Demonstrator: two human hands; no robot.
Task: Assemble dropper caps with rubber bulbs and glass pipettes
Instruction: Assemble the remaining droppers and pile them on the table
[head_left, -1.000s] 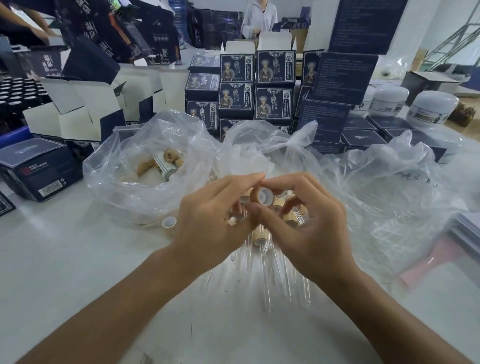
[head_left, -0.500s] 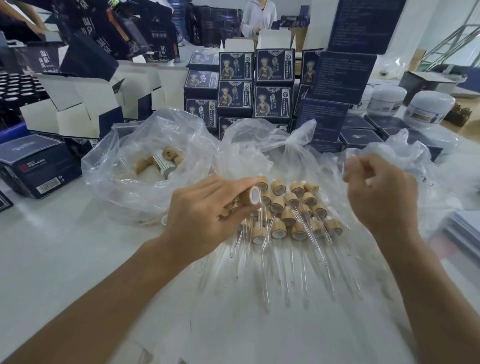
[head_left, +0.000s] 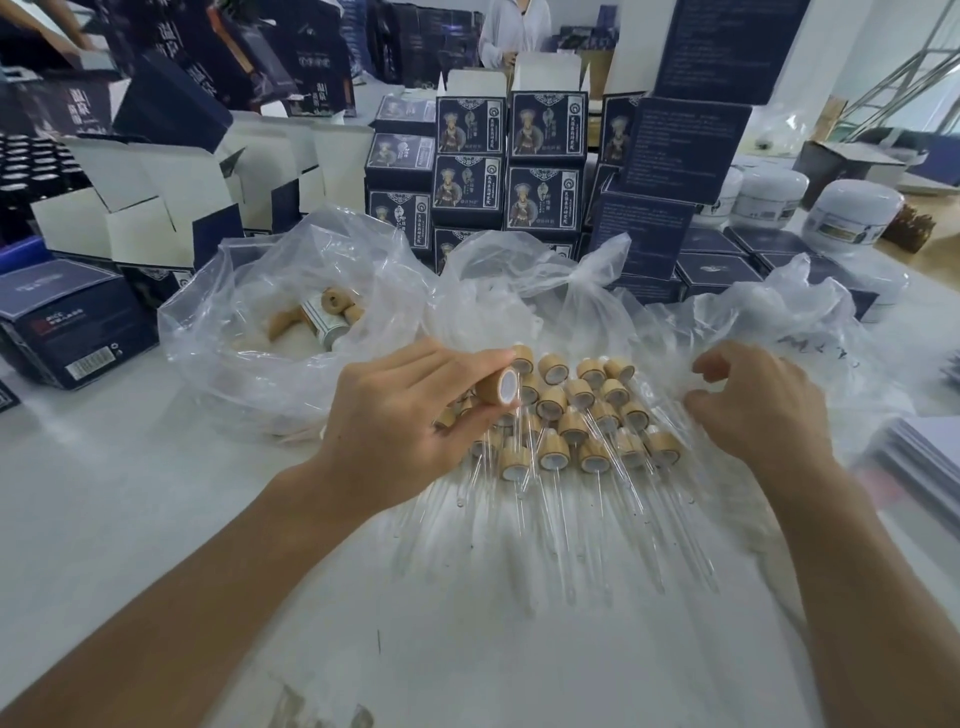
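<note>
Left hand (head_left: 395, 415) pinches one wooden dropper cap (head_left: 497, 385), white liner facing the camera. Right hand (head_left: 758, 405), fingers (head_left: 714, 364) curled, rests on a clear plastic bag (head_left: 779, 322) toward the right edge of the white tabletop (head_left: 104, 493). Between the hands lie assembled droppers (head_left: 571, 415) in rows, glass pipettes (head_left: 556, 519) pointing toward the near edge. Dark blue boxes (head_left: 545, 166) stacked along the far edge.
</note>
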